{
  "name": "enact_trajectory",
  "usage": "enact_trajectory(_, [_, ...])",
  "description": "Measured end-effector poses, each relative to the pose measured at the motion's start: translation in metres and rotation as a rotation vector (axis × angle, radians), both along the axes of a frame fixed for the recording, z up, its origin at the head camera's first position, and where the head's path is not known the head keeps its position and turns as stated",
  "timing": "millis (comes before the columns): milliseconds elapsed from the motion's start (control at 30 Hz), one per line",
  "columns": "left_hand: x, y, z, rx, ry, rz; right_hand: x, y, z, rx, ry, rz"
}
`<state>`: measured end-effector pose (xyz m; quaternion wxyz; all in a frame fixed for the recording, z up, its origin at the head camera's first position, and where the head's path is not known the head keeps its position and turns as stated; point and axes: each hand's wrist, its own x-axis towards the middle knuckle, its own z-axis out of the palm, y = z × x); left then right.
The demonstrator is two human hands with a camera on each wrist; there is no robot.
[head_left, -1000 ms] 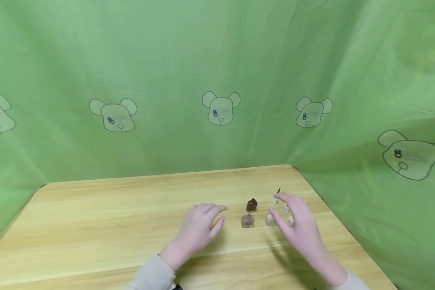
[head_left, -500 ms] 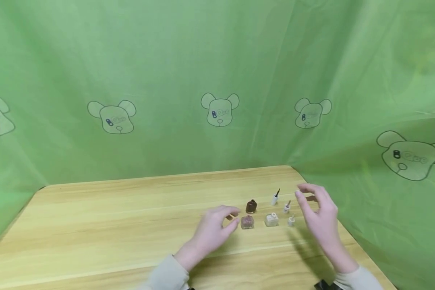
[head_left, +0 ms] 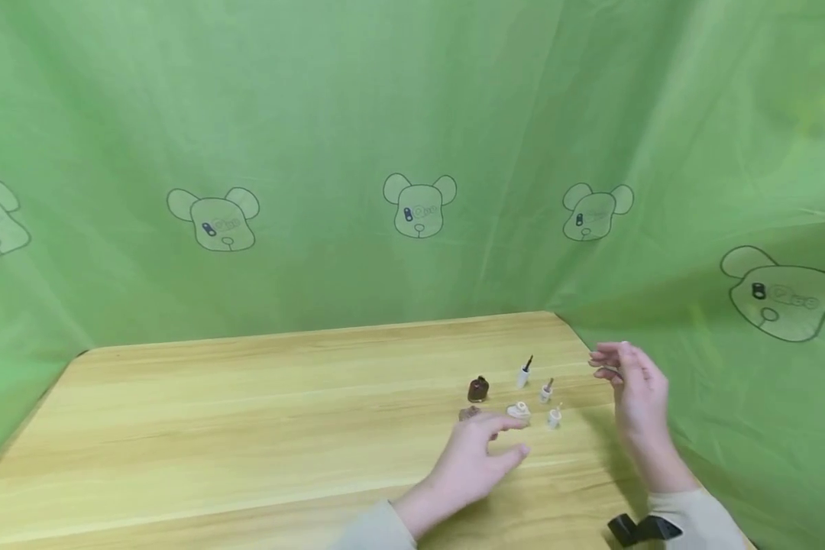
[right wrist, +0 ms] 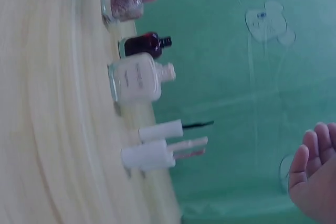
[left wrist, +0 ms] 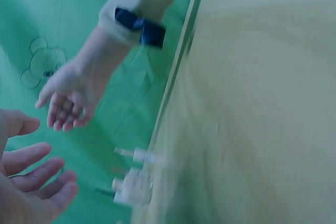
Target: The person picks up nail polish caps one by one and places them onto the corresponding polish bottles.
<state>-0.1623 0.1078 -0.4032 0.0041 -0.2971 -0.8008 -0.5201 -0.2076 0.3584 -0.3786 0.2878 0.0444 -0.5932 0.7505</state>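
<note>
My left hand (head_left: pixel 469 462), fingers loosely bent and holding nothing, hovers in front of the pink glitter nail polish bottle (head_left: pixel 469 413), hiding part of it. Its fingertips overlap the lower edge of the white nail polish bottle (head_left: pixel 519 410) in the head view. Behind stands a dark red nail polish bottle (head_left: pixel 477 390). All three bottles are uncapped, as the right wrist view shows. Three white brush caps stand on end with bristles up: a dark-bristled cap (head_left: pixel 523 377), a middle cap (head_left: pixel 546 394) and a front cap (head_left: pixel 554 418). Right of them my right hand (head_left: pixel 641 397) is raised, fingers relaxed around nothing.
The wooden table (head_left: pixel 247 428) stretches far to the left of the bottles. A green curtain (head_left: pixel 316 137) with bear-head drawings hangs behind it and along both sides. The table's right edge runs close by the right hand. A black strap (head_left: pixel 642 528) sits on the right sleeve.
Both hands have moved right. The left hand has come from left of the bottles to in front of them; the right hand has left the caps and risen near the table's right edge.
</note>
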Motion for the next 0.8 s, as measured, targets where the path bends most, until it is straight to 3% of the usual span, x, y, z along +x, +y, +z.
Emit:
enact_trajectory(167, [0.013, 0.022, -0.002, -0.036, -0.077, -0.033, -0.006, 0.029, -0.012, -0.107, -0.002, 0.213])
enact_trajectory(300, [0.019, 0.039, -0.008, -0.039, -0.125, -0.002, -0.012, 0.055, -0.028, -0.122, -0.028, 0.479])
enact_trajectory(433, [0.018, 0.051, -0.015, 0.029, -0.199, 0.052, -0.017, 0.079, -0.046, -0.102, -0.072, 0.671])
enact_trajectory(600, [0.015, 0.06, -0.022, 0.106, -0.259, 0.125, -0.019, 0.1, -0.061, 0.038, -0.134, 0.777])
enact_trajectory(800, [0.009, 0.068, -0.029, 0.139, -0.246, 0.166, -0.018, 0.108, -0.071, 0.197, -0.218, 0.796])
